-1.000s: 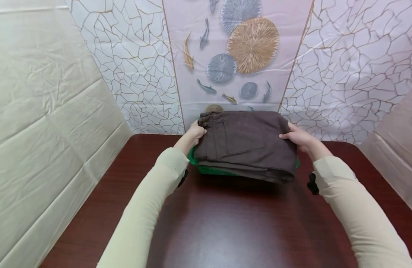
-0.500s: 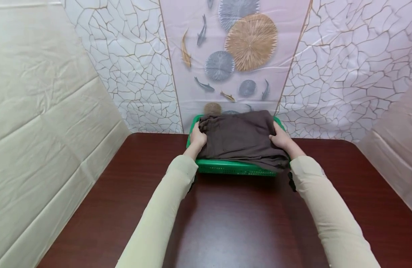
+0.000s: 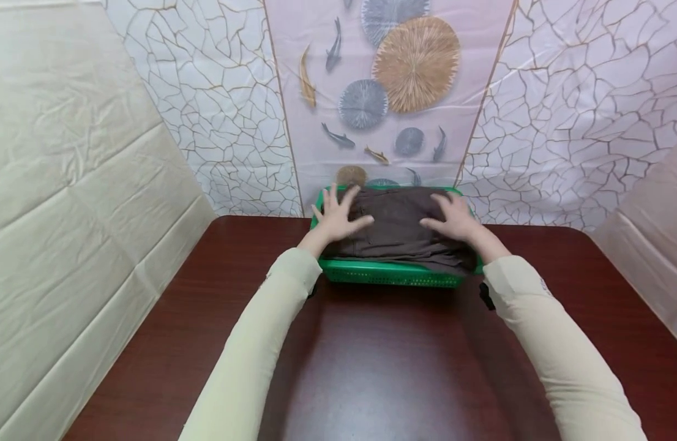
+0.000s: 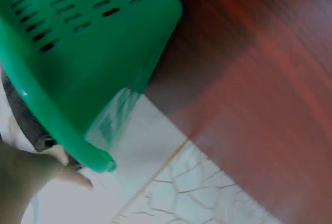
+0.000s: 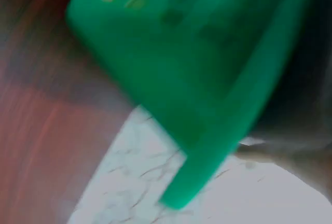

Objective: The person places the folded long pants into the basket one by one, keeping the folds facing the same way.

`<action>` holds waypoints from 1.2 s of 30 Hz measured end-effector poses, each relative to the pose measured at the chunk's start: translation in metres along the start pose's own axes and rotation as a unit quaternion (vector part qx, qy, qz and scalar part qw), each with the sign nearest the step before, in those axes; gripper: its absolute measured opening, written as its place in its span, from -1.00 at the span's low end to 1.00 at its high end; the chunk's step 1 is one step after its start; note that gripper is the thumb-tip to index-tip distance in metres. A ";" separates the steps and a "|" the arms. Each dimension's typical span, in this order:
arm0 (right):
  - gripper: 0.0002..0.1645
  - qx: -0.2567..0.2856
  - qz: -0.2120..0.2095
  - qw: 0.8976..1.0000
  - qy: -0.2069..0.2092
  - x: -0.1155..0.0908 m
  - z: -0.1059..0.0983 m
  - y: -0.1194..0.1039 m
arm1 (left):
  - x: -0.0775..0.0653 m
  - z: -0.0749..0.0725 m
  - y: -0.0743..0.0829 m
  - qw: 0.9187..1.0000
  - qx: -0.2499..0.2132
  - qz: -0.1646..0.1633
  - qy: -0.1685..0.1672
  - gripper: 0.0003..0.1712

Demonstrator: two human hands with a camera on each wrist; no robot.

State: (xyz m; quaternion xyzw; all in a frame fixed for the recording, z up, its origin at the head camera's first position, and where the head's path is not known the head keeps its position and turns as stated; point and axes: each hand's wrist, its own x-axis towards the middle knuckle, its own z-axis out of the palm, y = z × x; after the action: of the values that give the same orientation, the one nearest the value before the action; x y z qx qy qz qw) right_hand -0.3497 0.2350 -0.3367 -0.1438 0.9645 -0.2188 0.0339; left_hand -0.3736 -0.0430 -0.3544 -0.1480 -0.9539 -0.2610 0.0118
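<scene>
Folded dark brown trousers (image 3: 396,223) lie in a green plastic basket (image 3: 393,274) at the back of the table, with a fold hanging over the front right rim. My left hand (image 3: 338,219) is spread over the left end of the trousers, fingers straight and apart. Over the right end, my right hand (image 3: 453,218) has its fingers stretched out, thumb pointing inward. Neither hand grips the cloth. In the left wrist view the basket's slotted wall (image 4: 78,53) fills the upper left, with part of the hand (image 4: 31,177) below its rim. The right wrist view is blurred and shows the basket's corner (image 5: 171,79).
The dark red-brown wooden table (image 3: 382,355) stretches from the basket toward me. Behind it hangs a patterned backdrop (image 3: 371,135) with fish and round shapes. A cream cloth wall (image 3: 96,184) stands on the left, another cloth wall (image 3: 655,239) on the right.
The trousers were lowered from above the basket down into it. Both hands have let go of their ends and moved up on top of the cloth with fingers spread.
</scene>
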 end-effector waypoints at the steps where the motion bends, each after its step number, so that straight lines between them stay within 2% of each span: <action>1: -0.07 -0.011 -0.005 0.999 -0.034 -0.001 0.002 -0.004 | -0.002 0.000 0.001 0.998 0.034 0.022 -0.040 -0.09; 3: 0.03 -0.033 0.002 0.995 -0.091 -0.004 0.008 -0.010 | -0.004 0.003 0.002 0.987 0.104 0.057 -0.105 -0.03; 4: 0.06 -0.042 0.015 0.992 -0.117 -0.005 0.011 -0.012 | -0.005 0.005 0.002 0.981 0.135 0.068 -0.124 0.00; 5: 0.08 -0.052 0.032 0.989 -0.134 -0.006 0.013 -0.013 | -0.005 0.006 0.002 0.976 0.155 0.072 -0.134 0.02; 7: 0.09 -0.068 0.053 0.987 -0.138 -0.004 0.019 -0.013 | -0.005 0.008 -0.001 0.973 0.169 0.062 -0.142 0.02; 11: 0.09 -0.064 0.067 0.987 -0.133 0.000 0.028 -0.009 | -0.005 0.012 -0.011 0.978 0.133 0.035 -0.159 -0.06; 15: 0.16 -0.048 0.076 0.985 -0.148 0.003 0.037 -0.003 | -0.005 0.016 -0.018 0.977 0.091 0.032 -0.189 -0.09; 17: 0.18 -0.035 0.079 0.985 -0.152 0.003 0.040 0.000 | -0.005 0.019 -0.020 0.977 0.077 0.030 -0.194 -0.08; 21: 0.17 -0.020 0.089 0.982 -0.163 0.005 0.045 0.006 | -0.002 0.026 -0.018 0.974 0.081 0.011 -0.212 -0.09; 26: 0.14 -0.033 0.098 0.977 -0.188 0.006 0.046 0.011 | 0.005 0.034 -0.015 0.966 0.099 -0.011 -0.238 -0.08; 31: 0.11 -0.058 0.093 0.976 -0.189 0.010 0.043 0.012 | 0.008 0.031 -0.012 0.966 0.092 -0.013 -0.241 -0.08; 36: 0.11 -0.048 0.096 0.976 -0.190 0.012 0.047 0.005 | 0.005 0.028 -0.016 0.966 0.085 -0.021 -0.245 -0.07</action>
State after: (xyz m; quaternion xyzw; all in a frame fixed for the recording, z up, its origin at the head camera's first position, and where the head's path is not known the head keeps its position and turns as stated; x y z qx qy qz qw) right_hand -0.3565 0.2168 -0.3815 -0.0905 0.9592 -0.1365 0.2306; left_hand -0.3813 -0.0403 -0.3860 -0.1854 -0.9493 -0.1348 -0.2151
